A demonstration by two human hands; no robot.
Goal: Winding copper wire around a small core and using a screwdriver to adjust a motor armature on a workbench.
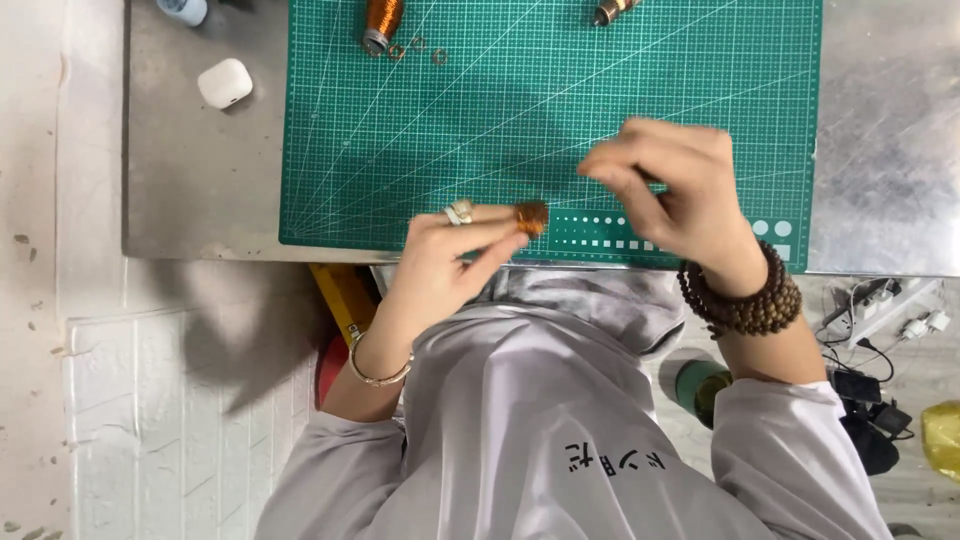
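My left hand (450,255), with a ring on one finger and a thin bangle at the wrist, pinches a small ring-shaped coil wound in copper wire (531,216) over the near edge of the green cutting mat (500,130). My right hand (672,190), with a string of brown beads around the wrist, hovers just right of the coil. Its fingertips are pinched together near the mat's middle. Any wire between them is too thin to see.
A copper wire spool (381,22) and three small rings (415,48) lie at the mat's far edge, with a second spool (612,10) further right. A white earbud case (224,82) rests on the metal table (200,170). Cables and chargers (885,320) lie on the floor.
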